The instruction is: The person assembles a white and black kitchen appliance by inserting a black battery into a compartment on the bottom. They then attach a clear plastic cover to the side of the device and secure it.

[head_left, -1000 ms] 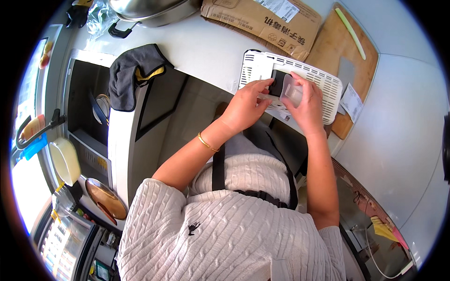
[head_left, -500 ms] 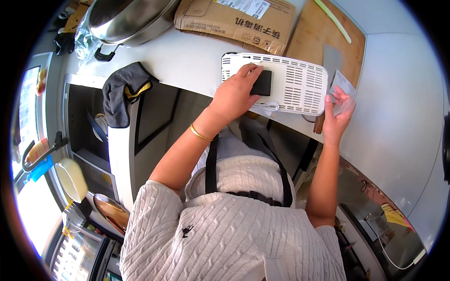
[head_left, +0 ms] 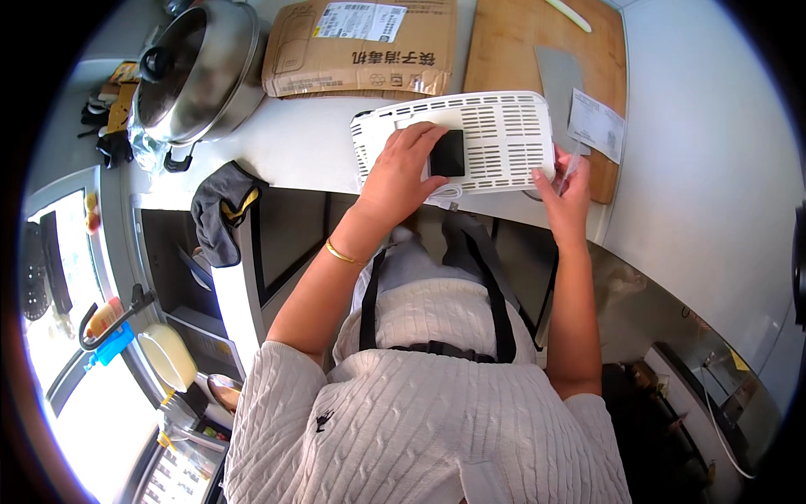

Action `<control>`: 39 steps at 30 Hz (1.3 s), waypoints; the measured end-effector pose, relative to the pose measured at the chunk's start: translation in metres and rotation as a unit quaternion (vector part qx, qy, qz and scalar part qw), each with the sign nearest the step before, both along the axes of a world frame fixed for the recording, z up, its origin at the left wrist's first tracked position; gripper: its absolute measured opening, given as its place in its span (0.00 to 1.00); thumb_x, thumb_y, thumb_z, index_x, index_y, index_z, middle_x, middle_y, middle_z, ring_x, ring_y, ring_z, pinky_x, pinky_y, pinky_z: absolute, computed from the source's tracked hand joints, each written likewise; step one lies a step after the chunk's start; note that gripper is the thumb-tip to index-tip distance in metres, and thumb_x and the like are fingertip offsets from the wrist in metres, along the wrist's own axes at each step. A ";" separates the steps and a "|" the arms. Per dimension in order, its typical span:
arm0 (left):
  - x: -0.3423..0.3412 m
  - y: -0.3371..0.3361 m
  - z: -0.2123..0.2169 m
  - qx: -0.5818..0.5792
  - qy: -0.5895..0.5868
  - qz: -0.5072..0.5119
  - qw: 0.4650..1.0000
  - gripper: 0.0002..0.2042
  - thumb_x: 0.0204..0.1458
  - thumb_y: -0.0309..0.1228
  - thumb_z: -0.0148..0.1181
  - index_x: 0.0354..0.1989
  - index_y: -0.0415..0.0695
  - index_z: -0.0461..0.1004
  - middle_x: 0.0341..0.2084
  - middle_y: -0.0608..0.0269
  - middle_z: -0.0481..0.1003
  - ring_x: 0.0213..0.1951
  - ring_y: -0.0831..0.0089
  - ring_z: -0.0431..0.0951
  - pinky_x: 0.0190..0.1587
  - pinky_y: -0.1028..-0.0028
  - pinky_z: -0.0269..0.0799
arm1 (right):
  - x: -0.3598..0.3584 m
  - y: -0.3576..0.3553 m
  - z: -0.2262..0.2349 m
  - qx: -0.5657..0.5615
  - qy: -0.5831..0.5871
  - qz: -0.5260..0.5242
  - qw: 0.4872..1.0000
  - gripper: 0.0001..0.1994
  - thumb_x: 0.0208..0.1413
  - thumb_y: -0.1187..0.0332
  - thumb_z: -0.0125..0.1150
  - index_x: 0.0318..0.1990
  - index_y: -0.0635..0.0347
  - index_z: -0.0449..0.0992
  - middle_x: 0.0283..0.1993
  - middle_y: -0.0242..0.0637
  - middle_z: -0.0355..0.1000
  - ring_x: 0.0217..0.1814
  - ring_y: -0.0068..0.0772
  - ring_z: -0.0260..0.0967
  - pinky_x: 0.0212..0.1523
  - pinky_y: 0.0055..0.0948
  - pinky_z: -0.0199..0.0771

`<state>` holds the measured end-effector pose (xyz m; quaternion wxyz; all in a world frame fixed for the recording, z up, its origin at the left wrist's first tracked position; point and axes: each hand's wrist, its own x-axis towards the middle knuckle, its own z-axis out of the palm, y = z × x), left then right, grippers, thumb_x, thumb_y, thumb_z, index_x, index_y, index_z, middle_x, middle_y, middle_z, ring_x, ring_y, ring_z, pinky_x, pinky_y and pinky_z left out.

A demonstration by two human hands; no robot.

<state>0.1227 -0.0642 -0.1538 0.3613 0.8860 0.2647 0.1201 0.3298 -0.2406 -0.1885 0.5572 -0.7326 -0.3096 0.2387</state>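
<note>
A white slotted plastic case [head_left: 506,139] lies near the counter's front edge. My left hand [head_left: 401,172] is closed over its left part, thumb and fingertips at the lower and upper edges of a black square block [head_left: 448,154]. A bundled white cord [head_left: 446,192] sits by that thumb. At the case's right end, my right hand [head_left: 569,195] has a thin clear plastic bag [head_left: 573,165] between its fingers, the thumb close to the case corner. Just beyond it a printed paper sheet [head_left: 597,124] rests over the wooden cutting board [head_left: 504,42].
A cleaver [head_left: 557,74] and a pale green stalk [head_left: 570,13] lie on the board. Behind the case is a cardboard box [head_left: 361,59]. A lidded steel pot [head_left: 231,92] stands at the back left; a grey cloth [head_left: 220,220] hangs over the counter edge.
The paper sheet has left my right hand and lies on the board. My right hand has come in against the case's right end. The whole view has shifted.
</note>
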 end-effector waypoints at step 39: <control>0.045 -0.032 -0.011 -0.200 -0.262 -0.008 0.944 0.15 0.36 0.07 0.61 0.29 0.42 0.72 0.35 0.63 0.71 0.47 0.68 0.72 0.47 0.73 0.73 | -0.004 -0.011 0.027 0.078 -0.036 0.021 0.996 0.20 0.50 0.74 0.64 0.48 0.60 0.60 0.48 0.42 0.71 0.42 0.25 0.66 0.48 0.28 0.65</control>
